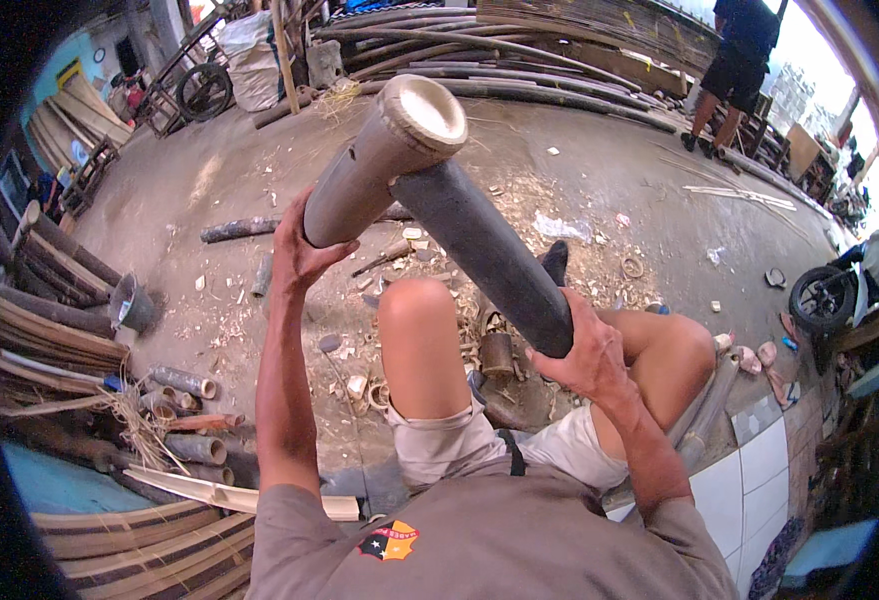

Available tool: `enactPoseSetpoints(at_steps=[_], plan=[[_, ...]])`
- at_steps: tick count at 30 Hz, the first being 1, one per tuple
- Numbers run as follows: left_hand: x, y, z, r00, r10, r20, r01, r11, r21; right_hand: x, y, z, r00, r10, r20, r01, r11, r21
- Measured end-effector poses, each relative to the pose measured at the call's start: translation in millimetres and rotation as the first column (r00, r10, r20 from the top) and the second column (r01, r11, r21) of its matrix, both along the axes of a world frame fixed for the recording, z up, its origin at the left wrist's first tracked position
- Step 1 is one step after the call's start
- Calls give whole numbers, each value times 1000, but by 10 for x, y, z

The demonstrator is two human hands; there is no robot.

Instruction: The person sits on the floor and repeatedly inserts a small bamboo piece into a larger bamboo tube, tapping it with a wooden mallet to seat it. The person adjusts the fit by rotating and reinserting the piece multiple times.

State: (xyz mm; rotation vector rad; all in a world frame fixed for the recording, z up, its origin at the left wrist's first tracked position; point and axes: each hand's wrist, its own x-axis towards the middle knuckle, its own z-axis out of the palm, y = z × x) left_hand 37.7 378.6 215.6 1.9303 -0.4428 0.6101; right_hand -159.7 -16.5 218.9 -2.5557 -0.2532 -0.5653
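Note:
My left hand (307, 245) is closed around the lower part of a brown bamboo tube (359, 165) with a pale, rounded end facing up. A longer, dark bamboo tube (484, 250) slants down to the right, and my right hand (594, 350) grips its lower end. The dark tube's upper end meets the side of the brown tube just below the pale end; how deep it sits there is hidden. A small dark hole shows in the brown tube's side. Both pieces are held up above my knees.
Wood chips (529, 205) litter the floor, with a tool with a wooden handle (384, 257) among them. Bamboo offcuts (184, 380) and a bucket (134, 303) stand left. Long poles (519, 72) lie at the back, near a standing person (739, 60). A motorcycle wheel (822, 300) is at right.

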Motion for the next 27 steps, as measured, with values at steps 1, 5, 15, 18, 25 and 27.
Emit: enactPoseSetpoints(at_steps=[1, 5, 15, 18, 25, 27], plan=[[13, 29, 2, 1000, -8, 13, 8, 1000, 9, 30, 17, 9, 1000, -23, -4, 23, 1000, -7], [-20, 20, 39, 999, 33, 7, -33, 999, 21, 115, 11, -16, 997, -75, 22, 76, 997, -28], [38, 50, -1046, 921, 379, 90, -341, 896, -286, 298, -264, -236, 999, -46, 27, 47, 998, -32], [129, 202, -1596, 853, 452, -260, -486, 510, -710, 335, -207, -332, 995, -27, 96, 32, 998, -49], [161, -277, -985, 927, -233, -293, -339, -189, -922, 218, -399, -710, 996, -89, -8, 89, 996, -13], [302, -299, -1017, 932, -224, -286, -332, -206, -921, 192, -342, -798, 991, -107, -85, 113, 992, 61]])
